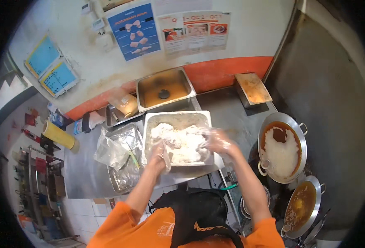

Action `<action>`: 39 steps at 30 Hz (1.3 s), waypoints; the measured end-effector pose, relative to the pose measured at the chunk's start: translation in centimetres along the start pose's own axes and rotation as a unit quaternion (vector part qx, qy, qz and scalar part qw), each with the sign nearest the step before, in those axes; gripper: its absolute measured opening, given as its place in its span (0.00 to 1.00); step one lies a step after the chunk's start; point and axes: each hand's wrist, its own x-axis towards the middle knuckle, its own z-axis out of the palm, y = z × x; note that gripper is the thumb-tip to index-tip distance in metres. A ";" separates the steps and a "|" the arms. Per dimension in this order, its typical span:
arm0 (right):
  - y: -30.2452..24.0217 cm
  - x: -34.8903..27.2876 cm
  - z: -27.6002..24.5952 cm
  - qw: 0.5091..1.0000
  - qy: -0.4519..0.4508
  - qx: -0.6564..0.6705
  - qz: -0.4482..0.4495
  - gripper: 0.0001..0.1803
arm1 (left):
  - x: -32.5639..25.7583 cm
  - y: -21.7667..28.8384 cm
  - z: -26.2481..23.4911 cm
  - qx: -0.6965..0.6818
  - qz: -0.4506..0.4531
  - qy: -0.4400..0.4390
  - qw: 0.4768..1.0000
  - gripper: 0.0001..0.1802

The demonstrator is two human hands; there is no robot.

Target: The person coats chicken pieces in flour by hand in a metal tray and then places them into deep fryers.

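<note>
Floury lumps (184, 144) sit in a white tub (177, 114) on the metal table (83, 173), in the head view. The left hand (159, 156) is at the tub's near left side; the right hand (220, 142) is at its right side. Both look blurry, so I cannot tell if their fingers are open or gripping. It looks like the flour-coating step; the next move seems to call for gentle, loose fingers.

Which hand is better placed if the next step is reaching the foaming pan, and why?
Probably the right hand: it is at the right side of the white tub, nearer the foaming pan. The left hand is farther left, across the tub.
</note>
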 end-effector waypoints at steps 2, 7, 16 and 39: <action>0.3 7.1 3.6 0.987 -0.085 -0.105 0.090 0.35 | 2.6 -1.5 -1.4 -0.126 0.033 0.059 0.990 0.16; 2.5 12.6 9.6 0.986 -0.056 -0.141 0.073 0.47 | 9.7 -5.7 -5.5 0.058 -0.015 0.048 0.997 0.20; 4.0 16.5 13.7 0.966 -0.062 0.195 0.158 0.40 | 8.0 -1.7 -2.1 0.496 0.038 0.158 0.853 0.36; -0.3 18.1 12.5 0.928 -0.178 0.282 0.167 0.40 | 12.8 -6.5 -9.4 0.016 -0.081 0.174 0.981 0.35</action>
